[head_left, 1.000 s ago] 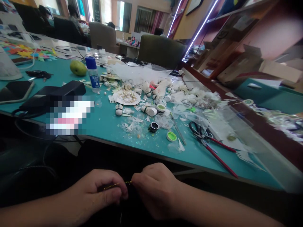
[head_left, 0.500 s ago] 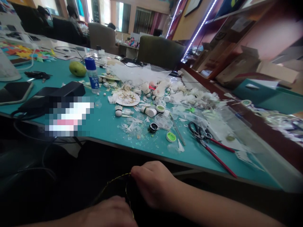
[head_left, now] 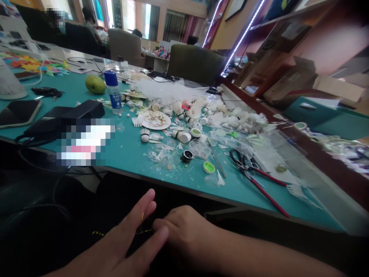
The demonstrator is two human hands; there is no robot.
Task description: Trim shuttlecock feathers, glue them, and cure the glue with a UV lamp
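Observation:
Below the table's front edge, my right hand [head_left: 184, 229] is closed in a pinch on a thin gold twisted cord [head_left: 143, 232]. My left hand [head_left: 122, 240] is beside it, fingers stretched out and thumb apart. A short bit of the cord shows against its fingers, and more of it lies over the dark area to the left. The left thumb tip comes close to the right hand's fingers; whether they touch I cannot tell. Most of the cord is hidden behind the left hand or lost in the dark.
On the green tabletop [head_left: 127, 154] lie several shuttlecocks [head_left: 145, 135], a white plate of gold pieces [head_left: 165, 124], red-handled pliers [head_left: 266, 194], a green-filled pot [head_left: 208, 167] and a blue-capped bottle [head_left: 114, 94]. A mango [head_left: 95, 84] sits behind. People sit at the far back.
My left hand has opened from a curled shape, its fingers now extended up and right. My right hand has shifted slightly down and left, still pinching. The cord loop between them has mostly gone from sight.

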